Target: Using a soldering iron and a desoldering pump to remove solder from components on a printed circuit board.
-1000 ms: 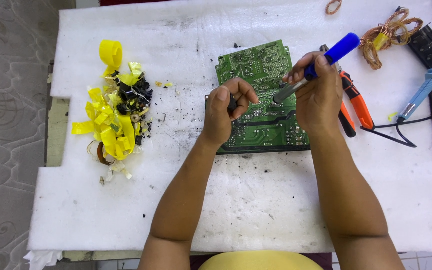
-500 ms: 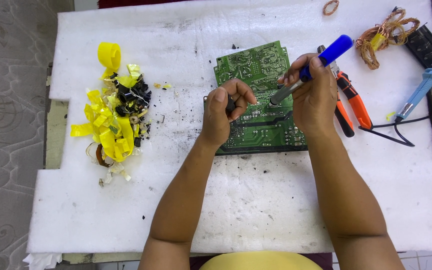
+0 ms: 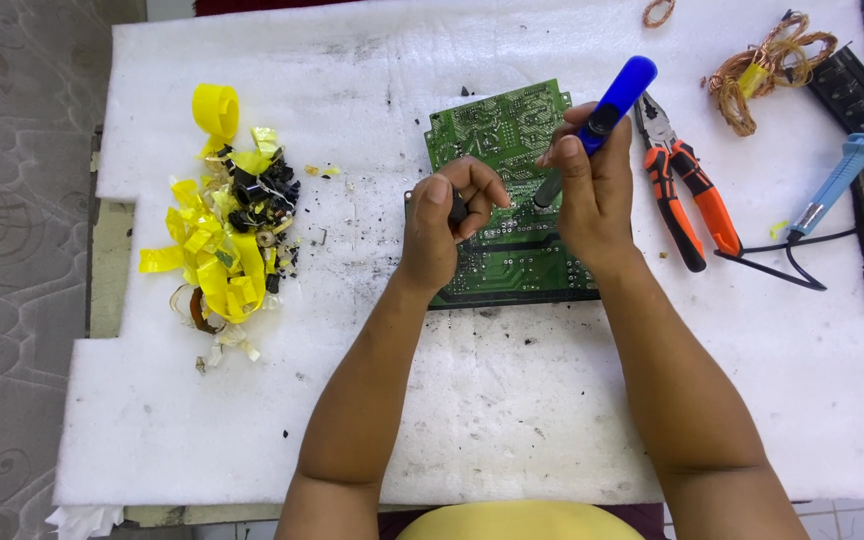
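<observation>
Circuit board (image 3: 497,135) under both hands (touching)

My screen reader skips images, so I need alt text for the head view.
Over a green circuit board on white foam padding, the right hand holds a blue-handled soldering tool tip-down while the left hand pinches a small dark part. Orange-handled pliers lie right, yellow tape scraps left.
</observation>
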